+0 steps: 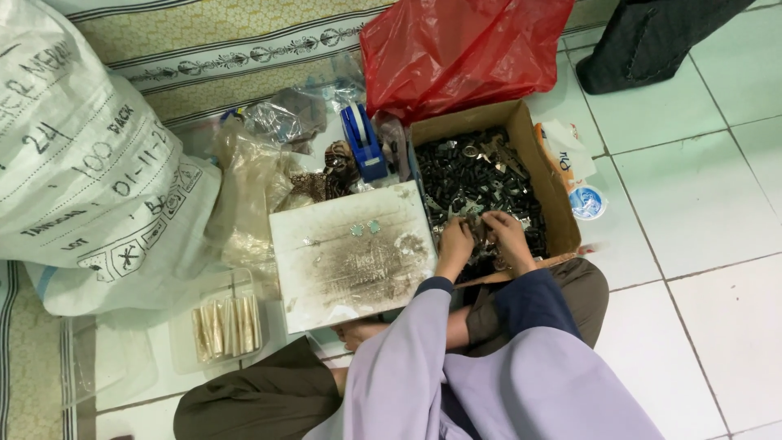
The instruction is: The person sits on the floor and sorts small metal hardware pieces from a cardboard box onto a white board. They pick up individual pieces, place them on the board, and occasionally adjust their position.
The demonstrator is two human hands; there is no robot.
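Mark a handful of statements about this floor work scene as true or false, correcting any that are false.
1. Both hands, left hand and right hand, are in the cardboard box of small dark parts. True.
2. The plastic bag behind the box is green. False: it is red.
3. A blue tape dispenser stands left of the box. True.
4. The stained white board lies right of the box. False: it lies left.

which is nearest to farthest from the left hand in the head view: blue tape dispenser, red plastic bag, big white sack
From the left hand:
1. blue tape dispenser, up and to its left
2. red plastic bag, at the top behind the box
3. big white sack, far left
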